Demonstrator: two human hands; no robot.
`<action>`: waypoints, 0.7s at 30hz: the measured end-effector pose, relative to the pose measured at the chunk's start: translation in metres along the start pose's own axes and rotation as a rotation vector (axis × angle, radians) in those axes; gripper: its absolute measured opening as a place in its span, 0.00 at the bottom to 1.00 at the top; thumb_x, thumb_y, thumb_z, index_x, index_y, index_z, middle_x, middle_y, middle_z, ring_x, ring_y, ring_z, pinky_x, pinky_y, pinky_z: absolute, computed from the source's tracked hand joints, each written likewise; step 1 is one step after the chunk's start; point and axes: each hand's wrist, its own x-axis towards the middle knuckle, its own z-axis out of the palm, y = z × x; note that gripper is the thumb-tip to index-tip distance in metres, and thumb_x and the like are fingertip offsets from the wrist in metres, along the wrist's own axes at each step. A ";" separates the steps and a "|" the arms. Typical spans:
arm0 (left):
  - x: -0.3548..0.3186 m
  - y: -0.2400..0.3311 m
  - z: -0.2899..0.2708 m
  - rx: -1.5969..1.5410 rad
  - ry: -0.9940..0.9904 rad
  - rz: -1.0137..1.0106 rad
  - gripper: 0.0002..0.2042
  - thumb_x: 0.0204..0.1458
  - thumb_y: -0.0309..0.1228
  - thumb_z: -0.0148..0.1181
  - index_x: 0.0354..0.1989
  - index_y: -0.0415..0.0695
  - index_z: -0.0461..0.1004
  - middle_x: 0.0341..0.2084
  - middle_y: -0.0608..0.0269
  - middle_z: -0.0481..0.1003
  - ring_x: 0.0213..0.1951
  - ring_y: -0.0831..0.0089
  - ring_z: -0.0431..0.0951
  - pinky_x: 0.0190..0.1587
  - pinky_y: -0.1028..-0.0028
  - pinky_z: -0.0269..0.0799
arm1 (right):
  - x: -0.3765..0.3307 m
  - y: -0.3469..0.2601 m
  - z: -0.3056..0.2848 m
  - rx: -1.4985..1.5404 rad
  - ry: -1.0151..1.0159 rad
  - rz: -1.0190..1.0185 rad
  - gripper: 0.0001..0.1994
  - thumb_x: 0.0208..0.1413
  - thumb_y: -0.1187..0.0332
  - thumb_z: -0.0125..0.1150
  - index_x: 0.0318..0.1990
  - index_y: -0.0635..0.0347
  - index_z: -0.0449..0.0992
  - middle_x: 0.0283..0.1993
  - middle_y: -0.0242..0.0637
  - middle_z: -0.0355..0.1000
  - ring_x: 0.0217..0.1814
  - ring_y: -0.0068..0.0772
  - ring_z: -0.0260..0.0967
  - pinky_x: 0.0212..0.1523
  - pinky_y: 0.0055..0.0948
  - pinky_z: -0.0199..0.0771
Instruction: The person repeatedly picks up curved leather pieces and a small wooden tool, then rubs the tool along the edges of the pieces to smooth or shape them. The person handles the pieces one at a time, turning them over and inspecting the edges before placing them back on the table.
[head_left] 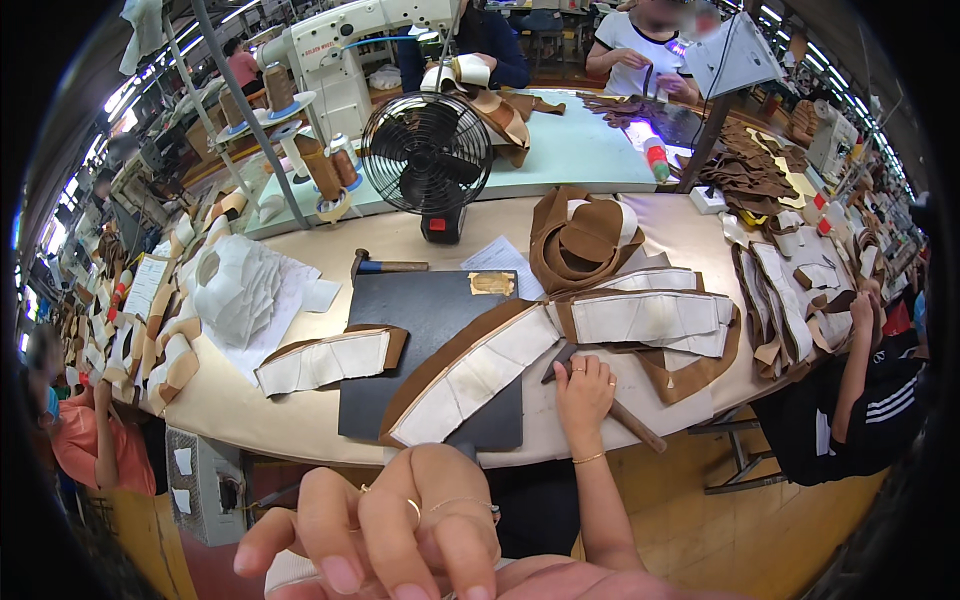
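My left hand [400, 515] is raised very close to the camera, large at the bottom middle. Its fingers are bent but apart, and I see nothing held in them. On the table's near side, my right hand [585, 400] is closed over a hammer [636, 427], near the dark head; the wooden handle sticks out to the right. Just left lies a long curved brown leather piece [478, 378] with white backing, partly across a black board [420, 310]. A shorter backed piece [330, 360] overlaps the board's left edge. More backed pieces [645, 318] are stacked beyond my right hand.
A black fan [427, 155] stands at the table's back. A second hammer [392, 266], white stacked pieces [238, 290] and a brown leather bundle [587, 240] lie around the board. Co-workers sit opposite and at both sides. A sewing machine [340, 80] stands behind.
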 end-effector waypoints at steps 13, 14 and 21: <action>0.001 -0.007 0.028 -0.025 0.048 -0.199 0.22 0.66 0.36 0.54 0.68 0.53 0.64 0.55 0.60 0.64 0.51 0.66 0.71 0.42 0.62 0.76 | 0.000 0.003 -0.001 0.014 -0.005 0.015 0.15 0.58 0.54 0.64 0.38 0.57 0.75 0.37 0.37 0.68 0.43 0.41 0.66 0.47 0.41 0.64; -0.004 0.003 0.024 0.038 0.064 -0.149 0.25 0.65 0.37 0.54 0.70 0.50 0.60 0.55 0.58 0.61 0.49 0.66 0.70 0.38 0.64 0.76 | 0.001 -0.001 -0.004 0.023 -0.025 0.020 0.15 0.58 0.54 0.63 0.38 0.57 0.76 0.37 0.37 0.68 0.43 0.41 0.66 0.47 0.41 0.64; -0.007 0.023 -0.002 0.093 -0.016 -0.066 0.32 0.63 0.36 0.54 0.73 0.46 0.47 0.55 0.53 0.54 0.45 0.66 0.67 0.29 0.68 0.76 | 0.001 -0.001 -0.006 0.016 -0.048 0.031 0.14 0.59 0.55 0.62 0.39 0.57 0.76 0.38 0.36 0.69 0.44 0.41 0.66 0.47 0.41 0.65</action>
